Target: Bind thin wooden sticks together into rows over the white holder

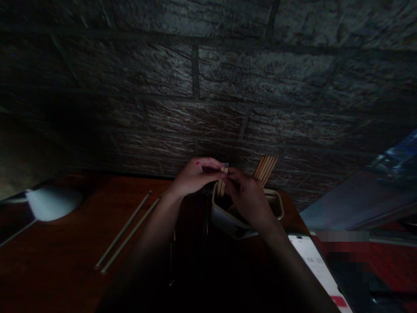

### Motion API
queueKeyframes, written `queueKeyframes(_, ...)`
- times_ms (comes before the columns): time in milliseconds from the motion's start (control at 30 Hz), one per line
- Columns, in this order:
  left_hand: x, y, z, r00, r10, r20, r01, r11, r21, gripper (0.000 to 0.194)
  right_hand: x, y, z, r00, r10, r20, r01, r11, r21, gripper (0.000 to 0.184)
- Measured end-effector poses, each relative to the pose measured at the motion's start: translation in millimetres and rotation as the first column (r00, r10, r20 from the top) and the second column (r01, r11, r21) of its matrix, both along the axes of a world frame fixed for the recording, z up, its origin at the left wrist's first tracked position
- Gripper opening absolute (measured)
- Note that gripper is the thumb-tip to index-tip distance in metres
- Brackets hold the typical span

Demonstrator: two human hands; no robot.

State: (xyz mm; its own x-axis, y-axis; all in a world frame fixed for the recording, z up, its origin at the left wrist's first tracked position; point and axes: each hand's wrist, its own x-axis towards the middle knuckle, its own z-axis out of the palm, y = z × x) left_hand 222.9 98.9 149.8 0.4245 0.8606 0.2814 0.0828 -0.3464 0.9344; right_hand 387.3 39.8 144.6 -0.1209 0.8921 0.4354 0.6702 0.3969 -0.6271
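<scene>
My left hand (195, 176) and my right hand (247, 198) meet over a white oblong holder (275, 204) on the dark wooden table (65, 261). Both hands are closed, pinching the tops of a few light wooden chopsticks (221, 184) that stand in the holder. Several more chopsticks (265, 168) lean out of the holder's far side, behind my right hand. The scene is dim and the inside of the holder is mostly hidden by my right hand.
A loose pair of chopsticks (127, 232) lies diagonally on the table at left. A white rounded object (52, 201) sits at the far left. A lit phone (317, 265) lies at lower right. A dark brick wall (208, 87) stands right behind the table.
</scene>
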Motion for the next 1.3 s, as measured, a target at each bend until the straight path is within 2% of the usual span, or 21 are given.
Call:
queueKeyframes(333, -5.5, -1.9, 2.7, 0.998, -0.013, -0.068, 0.015, 1.0, 0.02, 0.015, -0.5, -0.8, 2.4, 0.999, -0.025, 0.036, 0.024, 1.0, 0.01, 0.025)
queueKeyframes(967, -3.2, -1.2, 2.0, 0.998, 0.011, -0.067, -0.008, 0.999, 0.05, 0.012, -1.5, -4.6, 3.7, 0.999, -0.039, -0.001, 0.039, 0.999, 0.032, 0.022)
queueKeyframes(1300, -3.8, -1.8, 2.3, 0.998, -0.012, -0.061, 0.014, 0.999, 0.042, 0.013, -3.5, -1.3, 2.1, 0.998, -0.058, 0.04, 0.058, 0.998, 0.01, 0.022)
